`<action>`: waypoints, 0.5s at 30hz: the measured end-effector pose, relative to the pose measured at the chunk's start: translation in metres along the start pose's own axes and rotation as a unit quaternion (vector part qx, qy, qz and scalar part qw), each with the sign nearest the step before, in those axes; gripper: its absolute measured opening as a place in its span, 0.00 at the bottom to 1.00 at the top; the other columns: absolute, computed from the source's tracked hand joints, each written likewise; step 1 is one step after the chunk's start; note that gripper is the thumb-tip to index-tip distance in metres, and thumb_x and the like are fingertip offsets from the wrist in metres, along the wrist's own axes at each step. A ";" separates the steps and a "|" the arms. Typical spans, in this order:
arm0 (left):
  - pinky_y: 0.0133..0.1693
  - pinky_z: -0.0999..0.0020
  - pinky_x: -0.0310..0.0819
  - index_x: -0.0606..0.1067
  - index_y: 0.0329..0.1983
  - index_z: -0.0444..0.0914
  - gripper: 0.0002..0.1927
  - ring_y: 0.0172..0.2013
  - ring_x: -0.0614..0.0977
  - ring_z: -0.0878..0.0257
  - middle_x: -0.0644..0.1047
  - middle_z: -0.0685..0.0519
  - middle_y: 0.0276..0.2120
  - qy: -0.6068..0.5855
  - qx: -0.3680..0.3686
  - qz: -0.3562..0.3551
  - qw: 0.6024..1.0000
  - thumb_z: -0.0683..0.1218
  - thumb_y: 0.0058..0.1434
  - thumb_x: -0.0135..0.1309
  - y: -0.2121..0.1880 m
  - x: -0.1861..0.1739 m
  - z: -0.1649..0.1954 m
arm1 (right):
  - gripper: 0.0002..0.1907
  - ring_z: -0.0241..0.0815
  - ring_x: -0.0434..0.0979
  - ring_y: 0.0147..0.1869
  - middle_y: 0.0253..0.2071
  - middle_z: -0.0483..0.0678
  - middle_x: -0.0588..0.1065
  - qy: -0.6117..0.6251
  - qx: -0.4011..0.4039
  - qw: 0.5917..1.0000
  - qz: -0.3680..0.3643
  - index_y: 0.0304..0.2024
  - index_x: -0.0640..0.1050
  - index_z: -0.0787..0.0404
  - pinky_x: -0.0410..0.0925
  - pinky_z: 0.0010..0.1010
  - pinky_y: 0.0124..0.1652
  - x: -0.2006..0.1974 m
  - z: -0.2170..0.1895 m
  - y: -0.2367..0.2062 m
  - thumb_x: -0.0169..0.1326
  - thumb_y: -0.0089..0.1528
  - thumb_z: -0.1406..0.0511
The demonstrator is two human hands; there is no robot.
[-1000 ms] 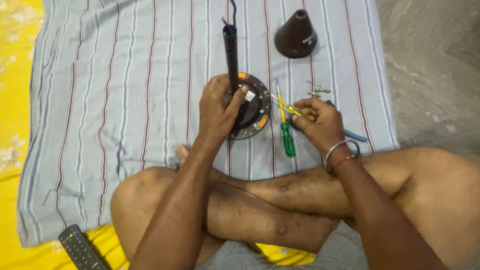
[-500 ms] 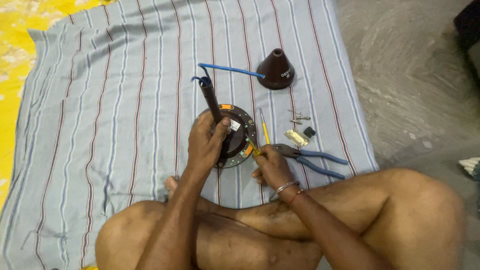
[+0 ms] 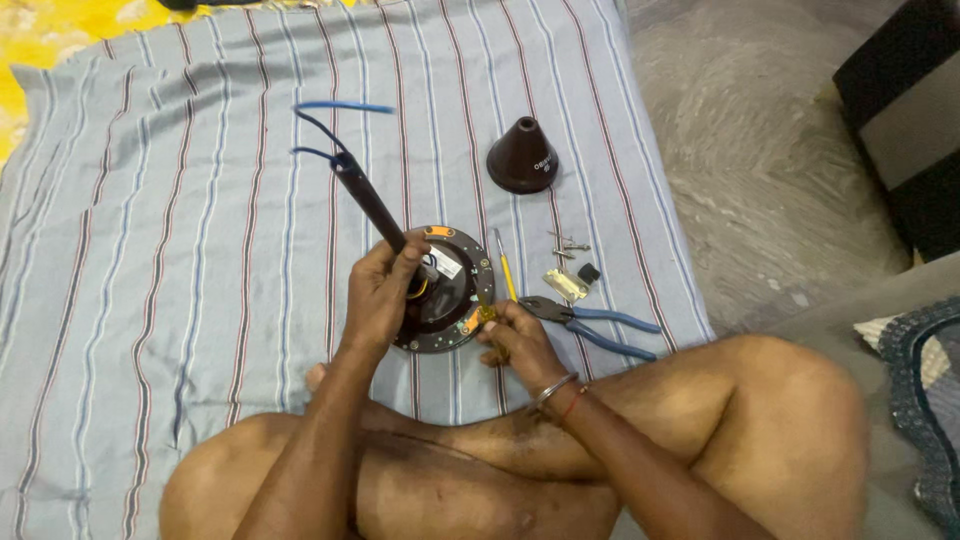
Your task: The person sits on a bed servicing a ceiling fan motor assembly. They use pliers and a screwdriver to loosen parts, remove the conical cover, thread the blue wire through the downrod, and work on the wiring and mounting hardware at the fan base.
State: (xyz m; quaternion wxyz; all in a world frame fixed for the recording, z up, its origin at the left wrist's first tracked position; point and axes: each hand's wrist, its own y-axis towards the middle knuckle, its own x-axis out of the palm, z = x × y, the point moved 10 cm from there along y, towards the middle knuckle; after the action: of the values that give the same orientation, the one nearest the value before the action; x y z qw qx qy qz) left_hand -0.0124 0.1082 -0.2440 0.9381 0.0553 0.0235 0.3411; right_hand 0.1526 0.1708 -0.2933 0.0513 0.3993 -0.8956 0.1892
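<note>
Left grip point(image 3: 385, 290) wrapped around dark metal downrod point(image 3: 368, 200) rising from round black fan motor plate point(image 3: 445, 290), lying on striped grey cloth point(image 3: 150, 250) near its front edge. Right grip point(image 3: 515, 340) pinches small orange-yellow part point(image 3: 484, 316) at plate rim. Blue-handled pliers point(image 3: 590, 325) just beside, toward right edge; dark cone-shaped canopy cover point(image 3: 522, 156) farther back.

The near-left part of the round motor plate point(image 3: 450, 290) is covered by the left hand point(image 3: 380, 295). The tool gripped in the right hand point(image 3: 515, 340) is mostly hidden. The small screws point(image 3: 568, 243) are too tiny to count.
</note>
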 end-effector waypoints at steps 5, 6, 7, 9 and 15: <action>0.35 0.73 0.70 0.81 0.46 0.35 0.24 0.32 0.74 0.70 0.79 0.56 0.34 -0.064 -0.055 -0.031 0.996 0.60 0.69 0.51 -0.010 0.008 -0.021 | 0.14 0.39 0.75 0.32 0.37 0.47 0.75 -0.070 0.002 0.995 0.077 0.52 0.74 0.61 0.70 0.27 0.31 -0.032 0.020 -0.022 0.50 0.65 0.64; 0.35 0.73 0.70 0.81 0.46 0.35 0.24 0.32 0.74 0.70 0.80 0.57 0.35 -0.070 -0.066 -0.035 0.995 0.60 0.68 0.51 -0.014 0.012 -0.026 | 0.14 0.36 0.76 0.34 0.38 0.46 0.75 -0.084 -0.013 0.993 0.083 0.52 0.74 0.62 0.71 0.27 0.31 -0.039 0.020 -0.028 0.50 0.64 0.64; 0.35 0.73 0.70 0.82 0.46 0.36 0.24 0.32 0.74 0.70 0.81 0.57 0.36 -0.077 -0.079 -0.040 0.993 0.60 0.68 0.51 -0.019 0.016 -0.031 | 0.14 0.34 0.76 0.36 0.40 0.45 0.76 -0.097 -0.028 0.991 0.090 0.51 0.74 0.62 0.72 0.27 0.31 -0.047 0.019 -0.036 0.50 0.64 0.64; 0.39 0.75 0.72 0.81 0.45 0.35 0.24 0.36 0.76 0.72 0.81 0.58 0.36 -0.087 -0.053 -0.065 0.993 0.60 0.69 0.50 -0.027 0.029 -0.030 | 0.13 0.32 0.76 0.37 0.41 0.45 0.76 -0.122 -0.038 0.986 0.104 0.50 0.75 0.63 0.73 0.28 0.32 -0.063 0.019 -0.047 0.50 0.64 0.65; 0.34 0.75 0.67 0.81 0.45 0.35 0.24 0.32 0.72 0.72 0.76 0.58 0.31 -0.075 -0.072 -0.096 0.990 0.60 0.70 0.49 -0.038 0.041 -0.038 | 0.12 0.36 0.78 0.29 0.35 0.50 0.79 -0.267 0.024 0.954 0.136 0.46 0.76 0.64 0.71 0.31 0.26 -0.080 0.029 -0.061 0.53 0.63 0.64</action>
State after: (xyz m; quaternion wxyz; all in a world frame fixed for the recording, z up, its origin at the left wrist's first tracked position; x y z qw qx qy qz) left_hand 0.0405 0.1091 -0.2866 0.9670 0.0111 -0.0663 0.2456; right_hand 0.2529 0.1787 -0.3215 -0.2258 0.3111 -0.9175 0.1021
